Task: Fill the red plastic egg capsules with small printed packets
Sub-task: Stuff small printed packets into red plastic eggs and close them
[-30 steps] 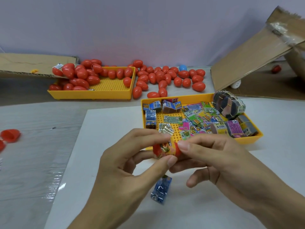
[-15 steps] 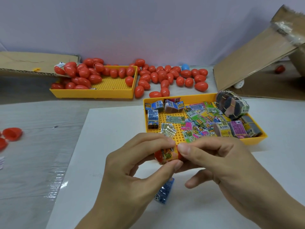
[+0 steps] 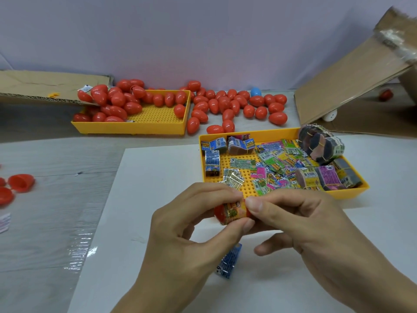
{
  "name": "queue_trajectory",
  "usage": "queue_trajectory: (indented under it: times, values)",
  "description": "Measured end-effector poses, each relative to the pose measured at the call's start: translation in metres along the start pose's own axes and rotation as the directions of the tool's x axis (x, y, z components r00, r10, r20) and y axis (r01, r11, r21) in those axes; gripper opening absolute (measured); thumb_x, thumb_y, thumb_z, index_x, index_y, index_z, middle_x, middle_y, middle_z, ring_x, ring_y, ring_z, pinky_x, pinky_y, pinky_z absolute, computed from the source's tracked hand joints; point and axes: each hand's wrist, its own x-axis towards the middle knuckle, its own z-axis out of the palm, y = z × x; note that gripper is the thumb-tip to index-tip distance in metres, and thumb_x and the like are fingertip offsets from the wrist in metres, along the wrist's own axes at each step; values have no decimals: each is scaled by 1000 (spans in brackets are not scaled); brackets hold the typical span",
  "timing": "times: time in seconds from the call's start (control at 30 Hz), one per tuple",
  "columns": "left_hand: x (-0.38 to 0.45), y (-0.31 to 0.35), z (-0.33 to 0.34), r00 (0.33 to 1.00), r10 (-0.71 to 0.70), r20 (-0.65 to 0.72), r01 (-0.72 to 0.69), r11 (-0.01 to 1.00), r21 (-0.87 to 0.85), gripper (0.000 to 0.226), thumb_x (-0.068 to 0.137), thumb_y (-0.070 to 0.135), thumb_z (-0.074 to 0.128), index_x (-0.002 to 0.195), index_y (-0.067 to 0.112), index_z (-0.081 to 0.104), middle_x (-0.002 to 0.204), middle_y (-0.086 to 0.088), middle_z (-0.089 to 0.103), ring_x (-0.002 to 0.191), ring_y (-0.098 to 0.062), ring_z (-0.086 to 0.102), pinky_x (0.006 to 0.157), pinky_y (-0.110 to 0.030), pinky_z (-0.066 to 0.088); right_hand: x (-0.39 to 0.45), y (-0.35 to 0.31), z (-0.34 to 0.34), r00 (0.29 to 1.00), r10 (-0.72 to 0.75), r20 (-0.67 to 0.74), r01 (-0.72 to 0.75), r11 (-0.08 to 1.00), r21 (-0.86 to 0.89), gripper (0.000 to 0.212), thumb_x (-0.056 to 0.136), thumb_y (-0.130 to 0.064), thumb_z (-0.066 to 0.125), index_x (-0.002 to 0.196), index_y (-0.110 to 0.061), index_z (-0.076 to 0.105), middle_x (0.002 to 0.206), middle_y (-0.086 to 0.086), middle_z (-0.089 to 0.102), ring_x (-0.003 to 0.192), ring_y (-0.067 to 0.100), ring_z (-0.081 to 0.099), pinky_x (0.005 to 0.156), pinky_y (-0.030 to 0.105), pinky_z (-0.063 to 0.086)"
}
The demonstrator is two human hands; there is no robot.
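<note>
Both my hands meet over the white sheet in the middle. My left hand [image 3: 185, 231] pinches a red egg capsule half [image 3: 220, 213] with a rolled orange printed packet [image 3: 234, 212] sticking out of it. My right hand [image 3: 300, 222] grips the packet's right end with thumb and forefinger; whatever lies behind those fingers is hidden. A blue printed packet [image 3: 229, 264] lies on the sheet under my hands. The near yellow tray [image 3: 352, 192] holds several printed packets [image 3: 277, 163] and banded bundles.
A far yellow tray [image 3: 135, 129] holds several red eggs [image 3: 117, 99], and more red eggs [image 3: 237, 105] lie on the table beside it, with one blue egg [image 3: 255, 91]. Open red halves [image 3: 21, 182] sit at the left edge. Cardboard flaps [image 3: 352, 75] stand right and back left.
My hands and the capsule have stayed almost in place, with my fingers closing a little more over the packet. The view has shifted slightly.
</note>
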Motion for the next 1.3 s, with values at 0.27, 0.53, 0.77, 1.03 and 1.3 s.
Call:
queue_trajectory:
  times: [0.27, 0.53, 0.77, 1.03, 1.3]
  values:
    - [11, 16, -3, 842, -507, 184, 530, 716, -454, 62, 59, 66, 80, 98, 17, 77, 82, -15, 69, 67, -24, 67, 57, -34, 57, -4, 1, 0, 877, -473, -81, 410, 826, -386, 26, 72, -24, 85, 97, -30, 78, 86, -10, 77, 75, 12, 74, 63, 25, 60]
    - [6, 12, -6, 963, -262, 70, 270, 907, -323, 36, 68, 19, 79, 102, 29, 77, 98, -4, 77, 91, -17, 74, 77, -19, 56, -3, -2, 0, 952, -291, -93, 265, 939, -219, 27, 77, -43, 69, 100, -29, 76, 85, 1, 75, 76, 18, 72, 46, 30, 55]
    - [2, 11, -3, 986, -153, 69, 165, 954, -252, 68, 71, 18, 76, 132, 40, 57, 126, -2, 65, 118, -25, 62, 88, -26, 55, -5, 0, 3, 956, -286, -59, 272, 946, -178, 23, 74, -26, 77, 96, -23, 76, 77, 6, 76, 66, 20, 72, 47, 26, 53]
    - [9, 12, -5, 938, -334, 94, 345, 867, -359, 31, 69, 35, 76, 97, 25, 77, 87, -9, 76, 72, -21, 72, 65, -26, 58, -6, -2, 6, 898, -440, -21, 405, 844, -352, 31, 78, -13, 75, 105, -29, 74, 98, -4, 75, 86, 19, 72, 62, 25, 58]
    - [5, 13, 0, 992, -119, 31, 122, 971, -208, 52, 69, 26, 78, 119, 40, 68, 109, -2, 73, 101, -25, 71, 82, -28, 59, -4, -8, 3, 945, -327, 18, 317, 899, -302, 20, 75, -32, 79, 93, -24, 77, 80, 3, 76, 71, 18, 72, 48, 30, 56]
